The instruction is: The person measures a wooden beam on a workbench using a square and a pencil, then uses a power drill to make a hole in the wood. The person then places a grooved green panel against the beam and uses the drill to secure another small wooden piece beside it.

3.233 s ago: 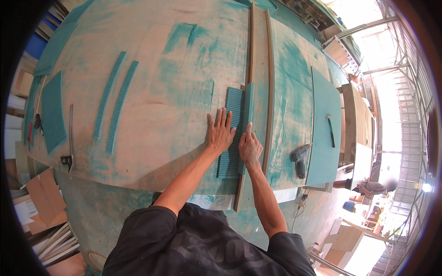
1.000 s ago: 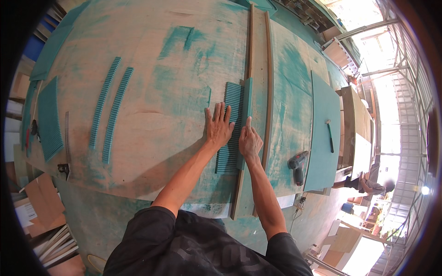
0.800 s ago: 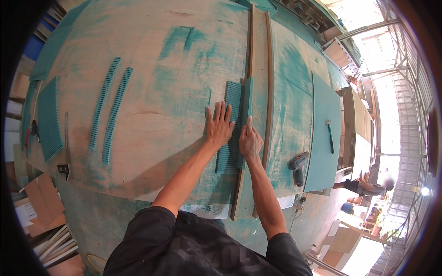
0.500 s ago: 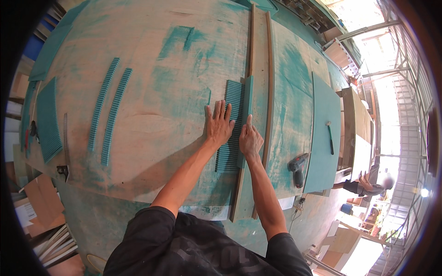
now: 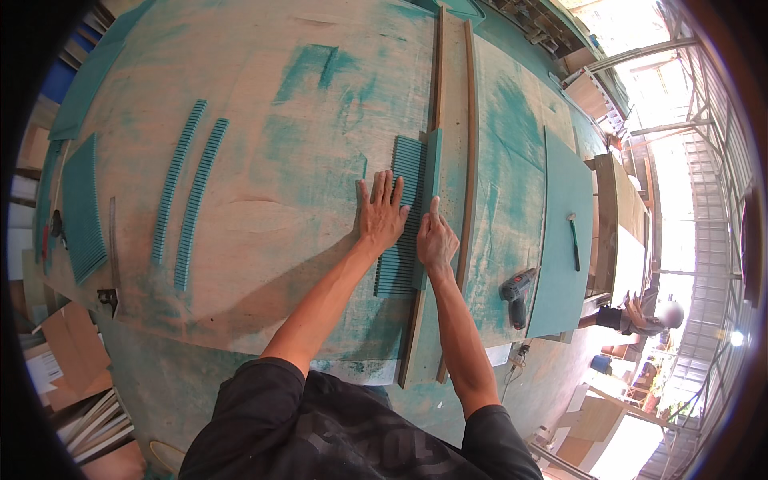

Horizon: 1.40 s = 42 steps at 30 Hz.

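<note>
A teal slatted panel (image 5: pixel 405 178) lies on a large plywood sheet (image 5: pixel 264 232), its right edge against a long wooden batten (image 5: pixel 436 80). My left hand (image 5: pixel 381 214) rests flat on the panel's left side, fingers spread. My right hand (image 5: pixel 436 238) presses on a smooth teal strip (image 5: pixel 430 172) along the panel's right edge, index finger stretched forward. Neither hand grips anything.
Two narrow teal slatted strips (image 5: pixel 190 200) lie to the left, and another slatted panel (image 5: pixel 82 210) sits at the far left edge. A cordless drill (image 5: pixel 517 293) and a hammer (image 5: pixel 573 238) lie on the right beside a flat teal board (image 5: pixel 564 232). A person crouches at lower right.
The view has shifted slightly. Both hands stay pressed on the slatted panel and strip, sliding only a little along them.
</note>
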Tool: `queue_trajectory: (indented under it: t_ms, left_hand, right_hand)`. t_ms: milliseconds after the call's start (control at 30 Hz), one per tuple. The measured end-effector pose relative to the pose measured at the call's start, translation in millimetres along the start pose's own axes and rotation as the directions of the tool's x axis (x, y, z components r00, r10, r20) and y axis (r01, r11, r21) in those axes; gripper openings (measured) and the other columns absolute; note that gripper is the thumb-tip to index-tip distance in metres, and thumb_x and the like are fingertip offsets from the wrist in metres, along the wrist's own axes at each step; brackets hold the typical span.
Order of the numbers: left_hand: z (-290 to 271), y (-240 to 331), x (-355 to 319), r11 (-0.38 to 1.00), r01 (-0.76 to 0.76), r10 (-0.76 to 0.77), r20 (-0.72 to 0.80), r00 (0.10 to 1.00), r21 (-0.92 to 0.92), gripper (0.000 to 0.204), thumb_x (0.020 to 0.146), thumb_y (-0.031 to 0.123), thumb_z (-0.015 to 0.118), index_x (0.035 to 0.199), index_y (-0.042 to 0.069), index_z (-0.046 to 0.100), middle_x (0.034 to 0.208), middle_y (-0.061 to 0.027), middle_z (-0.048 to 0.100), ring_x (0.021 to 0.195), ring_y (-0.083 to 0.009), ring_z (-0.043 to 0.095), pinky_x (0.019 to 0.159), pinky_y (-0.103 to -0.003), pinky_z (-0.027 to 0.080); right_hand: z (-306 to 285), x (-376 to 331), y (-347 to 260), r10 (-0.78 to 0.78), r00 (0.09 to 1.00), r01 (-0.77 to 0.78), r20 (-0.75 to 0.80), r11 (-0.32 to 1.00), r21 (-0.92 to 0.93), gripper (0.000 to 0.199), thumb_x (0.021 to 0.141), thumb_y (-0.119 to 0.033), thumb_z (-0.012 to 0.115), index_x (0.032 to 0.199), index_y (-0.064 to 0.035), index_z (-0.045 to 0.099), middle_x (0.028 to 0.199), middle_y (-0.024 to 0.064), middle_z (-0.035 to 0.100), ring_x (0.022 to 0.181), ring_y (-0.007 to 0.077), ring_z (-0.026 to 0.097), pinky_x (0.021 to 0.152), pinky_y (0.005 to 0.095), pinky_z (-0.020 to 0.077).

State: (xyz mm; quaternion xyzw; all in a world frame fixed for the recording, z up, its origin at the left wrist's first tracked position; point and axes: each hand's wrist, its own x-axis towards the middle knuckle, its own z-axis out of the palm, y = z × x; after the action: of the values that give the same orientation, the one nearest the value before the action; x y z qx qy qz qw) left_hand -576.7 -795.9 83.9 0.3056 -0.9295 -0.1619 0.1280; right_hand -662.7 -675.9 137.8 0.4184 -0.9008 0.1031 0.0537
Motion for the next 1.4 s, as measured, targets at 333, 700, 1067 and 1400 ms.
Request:
queue_trajectory:
  t_ms: [333, 700, 1067, 1400]
  left_hand:
    - [-2, 0, 2, 0.998, 0.019, -0.021, 0.035, 0.999, 0.060, 0.072, 0.109, 0.046, 0.038, 0.166, 0.006, 0.020, 0.173, -0.0175, 0.015, 0.160, -0.0350, 0.010, 0.125, -0.067, 0.004]
    - [-5, 3, 2, 0.994, 0.041, -0.045, 0.043, 0.998, 0.097, 0.072, 0.109, 0.047, 0.035, 0.167, 0.007, 0.017, 0.173, -0.0164, 0.015, 0.160, -0.0351, 0.010, 0.126, -0.066, 0.004]
    - [-3, 1, 1, 0.997, 0.031, -0.031, -0.007, 0.999, 0.064, 0.072, 0.108, 0.047, 0.040, 0.166, 0.007, 0.022, 0.172, -0.0171, 0.018, 0.160, -0.0372, 0.011, 0.125, -0.068, 0.006]
    - [-3, 1, 3, 0.999, 0.025, -0.026, 0.015, 1.000, 0.047, 0.073, 0.108, 0.047, 0.039, 0.166, 0.008, 0.019, 0.173, -0.0165, 0.017, 0.160, -0.0365, 0.011, 0.126, -0.066, 0.005]
  right_hand:
    - [-4, 3, -5, 0.023, 0.999, -0.021, 0.034, 0.998, -0.056, 0.050, 0.104, -0.022, 0.055, 0.152, -0.0066, 0.051, 0.083, 0.0094, 0.072, 0.067, 0.0252, 0.070, 0.056, 0.0409, 0.0521]
    - [-9, 6, -5, 0.022, 0.996, -0.012, 0.089, 0.994, -0.105, 0.052, 0.104, -0.024, 0.052, 0.153, -0.0078, 0.050, 0.081, 0.0092, 0.072, 0.066, 0.0277, 0.070, 0.057, 0.0428, 0.0527]
    - [-20, -39, 1, -0.016, 0.992, 0.020, 0.123, 0.999, -0.035, 0.052, 0.105, -0.024, 0.053, 0.154, -0.0071, 0.048, 0.084, 0.0112, 0.072, 0.073, 0.0280, 0.071, 0.059, 0.0430, 0.0530]
    - [-20, -39, -1, 0.009, 0.993, -0.004, 0.117, 0.999, -0.042, 0.052, 0.105, -0.023, 0.053, 0.155, -0.0078, 0.047, 0.085, 0.0095, 0.071, 0.074, 0.0266, 0.071, 0.060, 0.0421, 0.0533]
